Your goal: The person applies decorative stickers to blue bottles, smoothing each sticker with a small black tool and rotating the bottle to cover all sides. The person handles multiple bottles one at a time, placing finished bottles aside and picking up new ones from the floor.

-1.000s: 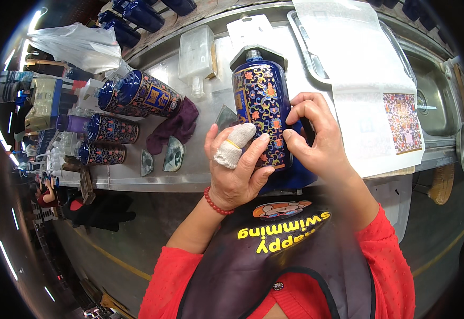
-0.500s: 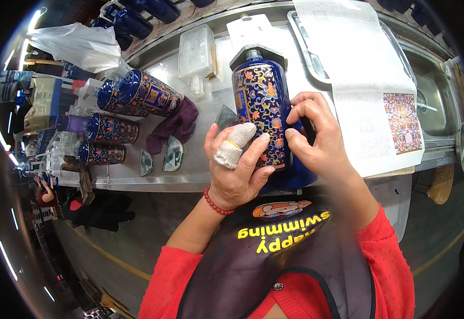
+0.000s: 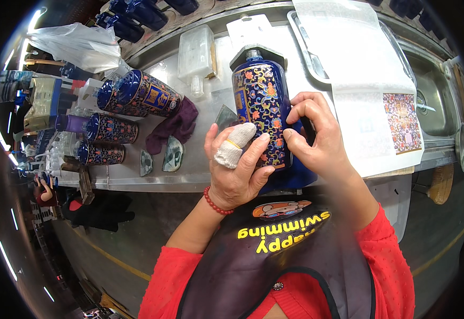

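A dark blue bottle lies before me with its neck pointing away, resting against a dark angular support. A colourful floral decal wraps its body. My left hand lies over the bottle's near left part, its fingers spread and the index fingertip and thumb on the decal. One finger wears a white cloth cover held by a yellow band. On the bottle's right side, my right hand is curled, thumb and index tips pressed at the decal's edge with a small gap between them. Its other fingers are partly hidden.
Finished floral bottles stand left, beside a purple cloth and glass-like pieces. A clear plastic box sits behind. White paper with a printed decal lies right, near a sink. Plain blue bottles line the back.
My right thumb has slid slightly left onto the decal. My left hand and the bottle stay in place. The plain blue bottles at the back have shifted.
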`<state>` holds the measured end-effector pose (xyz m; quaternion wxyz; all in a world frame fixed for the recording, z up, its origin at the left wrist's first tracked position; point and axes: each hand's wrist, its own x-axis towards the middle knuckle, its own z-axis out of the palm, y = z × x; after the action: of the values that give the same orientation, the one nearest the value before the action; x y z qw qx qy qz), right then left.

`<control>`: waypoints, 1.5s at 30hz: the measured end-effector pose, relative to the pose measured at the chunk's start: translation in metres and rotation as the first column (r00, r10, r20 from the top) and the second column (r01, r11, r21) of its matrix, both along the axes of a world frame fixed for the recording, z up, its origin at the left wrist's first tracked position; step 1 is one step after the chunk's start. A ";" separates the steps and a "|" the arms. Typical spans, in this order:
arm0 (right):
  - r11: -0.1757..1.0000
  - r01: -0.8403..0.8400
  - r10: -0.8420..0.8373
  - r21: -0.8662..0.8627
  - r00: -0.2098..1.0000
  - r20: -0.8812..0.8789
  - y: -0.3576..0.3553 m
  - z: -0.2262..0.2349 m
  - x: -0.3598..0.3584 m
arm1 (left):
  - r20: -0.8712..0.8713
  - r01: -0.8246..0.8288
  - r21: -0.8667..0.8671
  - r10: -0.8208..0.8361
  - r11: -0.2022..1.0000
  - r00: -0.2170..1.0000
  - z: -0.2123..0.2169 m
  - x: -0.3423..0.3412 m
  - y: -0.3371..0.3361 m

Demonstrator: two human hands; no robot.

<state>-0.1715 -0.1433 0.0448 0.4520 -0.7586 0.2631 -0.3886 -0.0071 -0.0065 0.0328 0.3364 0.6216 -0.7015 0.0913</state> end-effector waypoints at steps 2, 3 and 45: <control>1.000 0.003 -0.003 -0.001 1.000 -0.001 0.000 0.000 0.000 | 0.000 0.001 0.000 -0.001 1.000 1.000 0.000 0.000 0.000; 1.000 0.005 -0.005 -0.007 1.000 0.000 0.001 0.000 0.000 | 0.000 0.000 -0.001 0.000 1.000 1.000 0.000 0.000 0.000; 0.960 0.111 -0.129 0.255 0.990 0.057 -0.022 -0.016 -0.061 | 0.291 0.010 0.204 -0.070 0.979 0.954 0.019 -0.016 0.003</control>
<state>-0.2322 -0.1655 0.0286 0.5295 -0.6631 0.3391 -0.4061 -0.0234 -0.0032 0.0513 0.1648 0.6171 -0.7621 0.1058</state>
